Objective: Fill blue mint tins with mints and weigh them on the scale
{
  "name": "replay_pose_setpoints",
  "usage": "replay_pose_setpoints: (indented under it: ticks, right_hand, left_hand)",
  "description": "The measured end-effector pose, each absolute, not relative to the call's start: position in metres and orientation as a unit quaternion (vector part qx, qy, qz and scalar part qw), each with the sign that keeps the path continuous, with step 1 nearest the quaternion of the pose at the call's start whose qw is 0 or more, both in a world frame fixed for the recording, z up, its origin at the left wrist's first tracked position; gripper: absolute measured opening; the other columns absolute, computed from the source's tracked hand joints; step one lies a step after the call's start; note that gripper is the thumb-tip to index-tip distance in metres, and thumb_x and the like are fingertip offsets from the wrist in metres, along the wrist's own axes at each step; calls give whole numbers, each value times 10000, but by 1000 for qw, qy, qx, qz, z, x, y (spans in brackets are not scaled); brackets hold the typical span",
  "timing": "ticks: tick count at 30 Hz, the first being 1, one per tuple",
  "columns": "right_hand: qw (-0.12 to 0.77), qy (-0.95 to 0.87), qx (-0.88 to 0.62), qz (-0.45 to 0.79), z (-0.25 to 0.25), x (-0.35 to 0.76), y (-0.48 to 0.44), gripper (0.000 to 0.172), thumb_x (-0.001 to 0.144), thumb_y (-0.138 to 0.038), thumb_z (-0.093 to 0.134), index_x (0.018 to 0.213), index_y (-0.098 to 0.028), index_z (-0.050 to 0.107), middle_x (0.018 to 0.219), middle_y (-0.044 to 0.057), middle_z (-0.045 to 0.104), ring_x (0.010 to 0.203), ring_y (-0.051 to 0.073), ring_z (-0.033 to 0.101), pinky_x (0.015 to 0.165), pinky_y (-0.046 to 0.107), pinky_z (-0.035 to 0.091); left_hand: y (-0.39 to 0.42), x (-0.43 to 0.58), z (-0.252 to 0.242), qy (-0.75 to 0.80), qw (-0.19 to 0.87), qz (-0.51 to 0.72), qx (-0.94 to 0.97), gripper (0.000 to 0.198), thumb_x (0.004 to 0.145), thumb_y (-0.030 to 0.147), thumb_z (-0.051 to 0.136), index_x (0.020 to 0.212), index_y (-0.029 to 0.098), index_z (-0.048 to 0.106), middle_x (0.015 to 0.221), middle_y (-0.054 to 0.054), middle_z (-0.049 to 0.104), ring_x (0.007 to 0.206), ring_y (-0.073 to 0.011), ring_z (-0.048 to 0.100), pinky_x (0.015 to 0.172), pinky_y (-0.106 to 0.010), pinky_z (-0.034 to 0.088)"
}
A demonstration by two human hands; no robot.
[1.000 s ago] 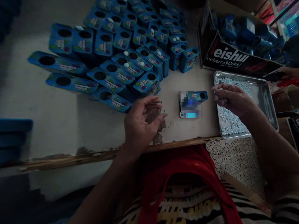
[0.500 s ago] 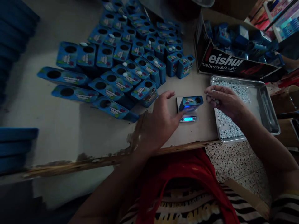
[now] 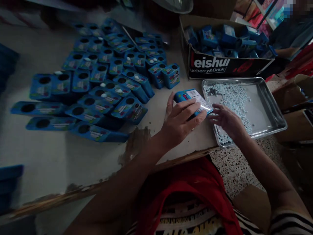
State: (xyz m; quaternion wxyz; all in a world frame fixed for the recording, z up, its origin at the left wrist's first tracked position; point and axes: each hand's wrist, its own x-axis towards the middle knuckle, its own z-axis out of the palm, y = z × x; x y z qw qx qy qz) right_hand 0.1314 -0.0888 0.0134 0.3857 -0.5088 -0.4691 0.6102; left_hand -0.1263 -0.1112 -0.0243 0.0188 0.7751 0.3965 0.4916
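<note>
A blue printed candy box (image 3: 195, 94) with a white label is gripped in my left hand (image 3: 178, 123), the fingers wrapped over its side. It is tilted, its right end pointing at the metal tray (image 3: 261, 107). Beside that end is my right hand (image 3: 228, 120), fingers stretched out and apart, over the tray's near left part. I cannot tell whether its fingertips touch the box. Small pale round candies (image 3: 232, 98) lie mostly in the tray's left half. The small scale is hidden from sight by my left hand and the box.
Many blue boxes (image 3: 129, 106) with round holes on top stand on the left of the table, several with candies on them. A black carton (image 3: 227, 67) of more blue boxes stands behind the tray. At upper right a person's arm (image 3: 288, 52) shows.
My left hand has picked up the box from the scale and tilted it towards the tray. My right hand, pinching candies before, has spread its fingers. The view has shifted to the right.
</note>
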Motion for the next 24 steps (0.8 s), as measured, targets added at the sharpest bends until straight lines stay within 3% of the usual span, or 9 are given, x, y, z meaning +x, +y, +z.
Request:
replay_pose_setpoints:
  ticks: [2,7,10,14,20,22,24]
  right_hand:
    - [400,-335,-464,716,7,111,-94,258,1077,-435,660,1171,-229,783,1183,93,855,1052,229,835,1038,418,698]
    - [403,-242,-431,771,8,96,-92,107,1007,-109,692,1014,-158,788,1094,103,853,1034,189,835,1110,330,672]
    - [381,-256,-442,771,10,99,-90,164,939,-18,727,1040,-117,811,1076,124,854,1038,194,845,1132,313,661]
    - [371,-286,-477,743,6,97,-85,148,888,-38,805,1002,-122,848,986,94,857,935,162,839,1005,248,696]
    - [462,-451,-501,577,17,84,-86,161,879,-297,916,1016,-231,862,961,31,853,908,179,833,965,358,714]
    - [443,-582,-499,465,29,79,-86,130,954,-310,849,1076,-273,876,1067,37,862,1004,212,834,1030,421,694]
    - [367,-722,-470,351,39,74,-83,210,1034,-235,722,1153,-297,883,1231,48,857,1173,247,815,1131,466,648]
  left_hand:
    - [-109,-121,-28,395,17,483,781,343,1103,172,592,1286,373,801,1356,-41,776,1361,-279,691,1413,-619,277]
    - [-105,-120,-45,474,64,456,750,392,1036,119,609,1323,312,795,1306,-75,796,1246,-284,713,1184,-472,539]
    - [-110,-119,-50,511,83,472,713,373,987,93,648,1281,276,787,1238,-63,807,1166,-272,728,1080,-417,576]
    - [-118,-113,-51,517,99,498,689,353,982,109,678,1280,271,777,1232,-58,802,1174,-266,729,1081,-399,569]
    - [-125,-113,-53,571,156,547,592,302,946,194,789,1241,255,760,1196,-66,782,1150,-273,733,1051,-394,589]
    - [-128,-115,-53,569,222,564,556,328,931,223,815,1251,254,753,1207,-56,776,1148,-263,739,1039,-386,597]
    - [-130,-117,-51,563,287,572,524,350,925,276,835,1264,250,750,1226,-49,775,1150,-256,744,1036,-383,604]
